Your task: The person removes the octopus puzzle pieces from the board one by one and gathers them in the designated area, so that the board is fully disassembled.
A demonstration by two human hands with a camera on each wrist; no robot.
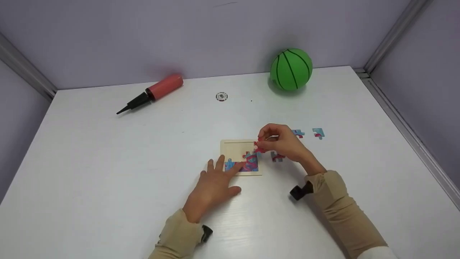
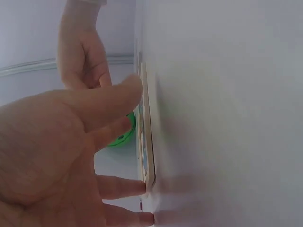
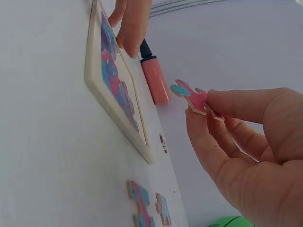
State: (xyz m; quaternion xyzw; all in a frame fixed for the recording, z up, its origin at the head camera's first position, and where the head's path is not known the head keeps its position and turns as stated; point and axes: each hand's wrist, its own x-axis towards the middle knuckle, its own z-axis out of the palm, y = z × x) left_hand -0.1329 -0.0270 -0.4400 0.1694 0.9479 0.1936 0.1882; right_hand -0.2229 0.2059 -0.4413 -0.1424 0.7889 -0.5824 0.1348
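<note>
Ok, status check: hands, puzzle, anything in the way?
Right hand pinching a puzzle piece, right side of the tray. Left hand spread over the tray's near-left edge. Tray partly filled, far-left bare. Nothing apparent in the way.

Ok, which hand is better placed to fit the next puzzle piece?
Likely the right hand: it pinches a puzzle piece near the tray, while the left hand holds no piece and touches the tray.

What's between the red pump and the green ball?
In the head view, a little round chip lies between the pump and the ball, a bit lower in the picture. So does a tiny dark speck, nearer the ball.
</note>
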